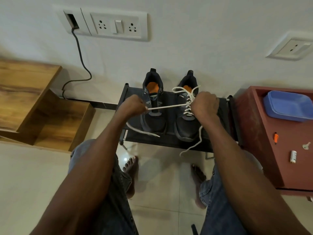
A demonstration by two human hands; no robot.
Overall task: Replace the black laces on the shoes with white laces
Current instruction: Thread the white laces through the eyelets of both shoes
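Observation:
Two dark shoes with orange insoles stand side by side on a low black rack (pixel 169 138). The right shoe (pixel 185 122) carries a white lace (pixel 169 106) through its eyelets. My left hand (pixel 133 104) grips one end of that lace and holds it taut to the left, over the left shoe (pixel 153 119). The lace's tip trails down below my wrist. My right hand (pixel 205 104) is curled on the lace at the right shoe's eyelets, and the other end hangs off the rack's front. The left shoe shows no lace in its eyelets.
A reddish-brown cabinet (pixel 257 133) stands at the right with a blue tray (pixel 288 106), a key and small items on top. Wooden shelving (pixel 33 99) sits at the left. A black cable (pixel 79 53) runs down the wall from a socket panel. My bare feet rest on the tiled floor.

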